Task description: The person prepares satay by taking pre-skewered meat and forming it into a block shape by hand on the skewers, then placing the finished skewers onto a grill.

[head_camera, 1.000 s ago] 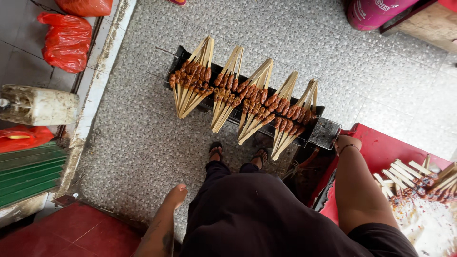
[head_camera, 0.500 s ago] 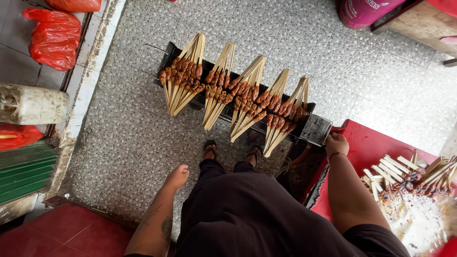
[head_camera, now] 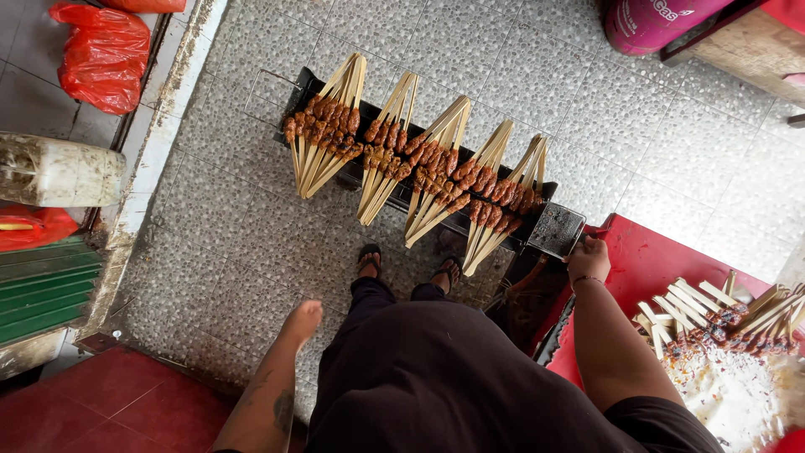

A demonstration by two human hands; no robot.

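Observation:
A long black grill stands on the tiled floor in front of my feet. Several fans of meat skewers lie across it, with the sticks spread out on both sides. My left hand hangs by my hip with the fingers loosely curled, and it holds nothing. My right hand rests at the corner of a red table, next to the small grey box at the grill's right end. Its fingers curl away from me and are hidden.
More skewers lie on the red table beside white crumbs. A pink gas cylinder stands at the top right. At the left are red plastic bags, a dirty white container and a green slatted crate.
My left arm has swung forward and sits higher in view. My right hand stays at the table corner. The view has shifted slightly.

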